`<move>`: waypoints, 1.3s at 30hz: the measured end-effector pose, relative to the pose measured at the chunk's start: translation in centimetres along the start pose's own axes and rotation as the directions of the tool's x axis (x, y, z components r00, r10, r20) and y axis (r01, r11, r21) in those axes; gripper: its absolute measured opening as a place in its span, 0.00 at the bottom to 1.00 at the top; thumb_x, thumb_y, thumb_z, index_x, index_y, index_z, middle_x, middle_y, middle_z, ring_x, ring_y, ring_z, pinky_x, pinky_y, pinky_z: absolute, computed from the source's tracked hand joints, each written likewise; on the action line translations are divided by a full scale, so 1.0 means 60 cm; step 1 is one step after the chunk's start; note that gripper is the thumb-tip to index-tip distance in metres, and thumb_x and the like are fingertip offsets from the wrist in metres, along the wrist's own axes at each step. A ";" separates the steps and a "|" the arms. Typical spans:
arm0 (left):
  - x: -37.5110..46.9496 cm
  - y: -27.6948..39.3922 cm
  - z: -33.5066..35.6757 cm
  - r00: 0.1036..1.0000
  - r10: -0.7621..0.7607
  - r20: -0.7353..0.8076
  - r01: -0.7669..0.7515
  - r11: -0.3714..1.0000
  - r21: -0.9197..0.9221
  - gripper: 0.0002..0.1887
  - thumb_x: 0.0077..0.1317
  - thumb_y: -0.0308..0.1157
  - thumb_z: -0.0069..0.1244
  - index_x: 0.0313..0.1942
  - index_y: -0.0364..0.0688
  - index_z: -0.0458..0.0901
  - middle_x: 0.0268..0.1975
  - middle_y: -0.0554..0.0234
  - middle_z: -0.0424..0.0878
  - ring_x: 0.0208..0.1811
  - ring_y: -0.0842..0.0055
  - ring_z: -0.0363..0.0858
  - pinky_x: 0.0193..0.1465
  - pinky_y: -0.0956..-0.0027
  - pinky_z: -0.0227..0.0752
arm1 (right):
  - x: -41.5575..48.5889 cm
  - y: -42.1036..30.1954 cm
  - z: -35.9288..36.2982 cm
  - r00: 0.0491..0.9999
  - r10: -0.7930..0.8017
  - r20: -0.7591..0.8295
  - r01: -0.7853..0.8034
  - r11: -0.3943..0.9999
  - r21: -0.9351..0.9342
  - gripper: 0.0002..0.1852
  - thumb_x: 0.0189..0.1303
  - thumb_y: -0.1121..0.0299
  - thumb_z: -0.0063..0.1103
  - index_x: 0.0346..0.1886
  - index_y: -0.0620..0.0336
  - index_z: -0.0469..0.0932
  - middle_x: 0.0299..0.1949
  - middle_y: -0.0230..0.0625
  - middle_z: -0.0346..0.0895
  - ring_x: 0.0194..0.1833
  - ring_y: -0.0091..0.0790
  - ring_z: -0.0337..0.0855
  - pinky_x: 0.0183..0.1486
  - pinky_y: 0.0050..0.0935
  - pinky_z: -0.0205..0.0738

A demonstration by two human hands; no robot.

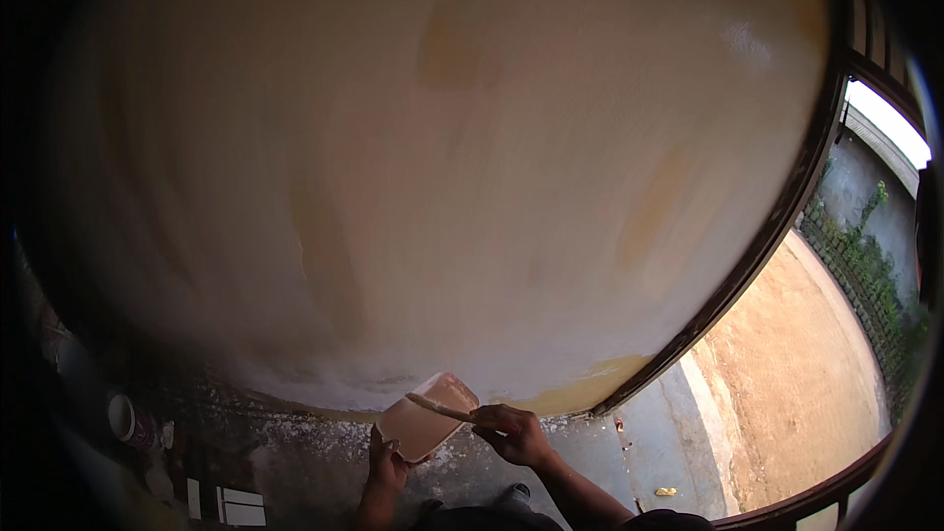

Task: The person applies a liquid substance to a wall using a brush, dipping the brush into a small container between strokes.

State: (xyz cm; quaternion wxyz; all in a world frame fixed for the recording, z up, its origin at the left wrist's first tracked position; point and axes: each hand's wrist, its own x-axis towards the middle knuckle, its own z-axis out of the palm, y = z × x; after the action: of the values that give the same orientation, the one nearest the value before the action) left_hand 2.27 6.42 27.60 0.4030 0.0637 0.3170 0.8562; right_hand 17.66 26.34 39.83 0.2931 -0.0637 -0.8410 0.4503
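Note:
A shallow rectangular tub point(428, 431) with light pinkish contents or lining rests in my left hand point(387, 457), my fingers gripping its lower left side. My right hand point(512, 436) grips a long, narrow tool point(442, 408), perhaps a paintbrush, smeared with pale material. The tool lies across the tub's opening, its far end near the upper left rim. Whether it touches the contents is unclear. Before me rises a wall point(479, 184), streaked pale white over a yellowish base, with yellow patches showing in places.
A white bucket point(124, 419) stands at lower left, near pale flat pieces point(242, 507) on the floor. White spatters mark the concrete floor point(317, 450) along the wall's foot. At right, a dark door frame point(737, 291) borders an opening onto sunlit bare ground point(796, 354).

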 end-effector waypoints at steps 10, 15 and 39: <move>0.008 0.006 -0.026 0.996 -0.021 0.083 0.011 0.992 0.122 0.40 0.58 0.43 0.58 0.70 0.56 0.57 0.67 0.54 0.68 0.64 0.47 0.74 0.46 0.34 0.84 | 0.005 0.086 -0.006 0.774 0.605 -0.187 -0.258 0.570 0.780 0.08 0.63 0.77 0.62 0.44 0.64 0.76 0.43 0.39 0.80 0.45 0.42 0.85 0.52 0.40 0.84; 0.010 0.015 -0.022 0.998 0.035 0.060 -0.043 0.988 0.150 0.38 0.58 0.42 0.57 0.69 0.55 0.59 0.66 0.54 0.70 0.60 0.47 0.77 0.43 0.35 0.84 | 0.115 -0.056 -0.144 0.838 0.517 -0.178 -0.106 0.473 0.875 0.08 0.66 0.73 0.61 0.45 0.60 0.74 0.44 0.39 0.77 0.44 0.38 0.85 0.52 0.39 0.84; -0.068 0.001 -0.119 0.892 0.241 -0.382 -0.214 0.970 0.113 0.32 0.69 0.40 0.49 0.71 0.49 0.59 0.70 0.49 0.66 0.66 0.49 0.70 0.58 0.42 0.77 | 0.709 -0.722 -0.409 0.560 -0.699 0.444 0.422 -0.220 -0.879 0.10 0.65 0.64 0.64 0.47 0.51 0.83 0.43 0.32 0.85 0.41 0.36 0.84 0.44 0.35 0.79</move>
State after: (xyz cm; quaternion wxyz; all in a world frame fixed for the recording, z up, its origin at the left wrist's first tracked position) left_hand 2.34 -0.11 22.62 0.2259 -0.0588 0.4107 0.8814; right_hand 3.09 34.42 103.13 0.4371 0.1093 -0.7998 -0.3968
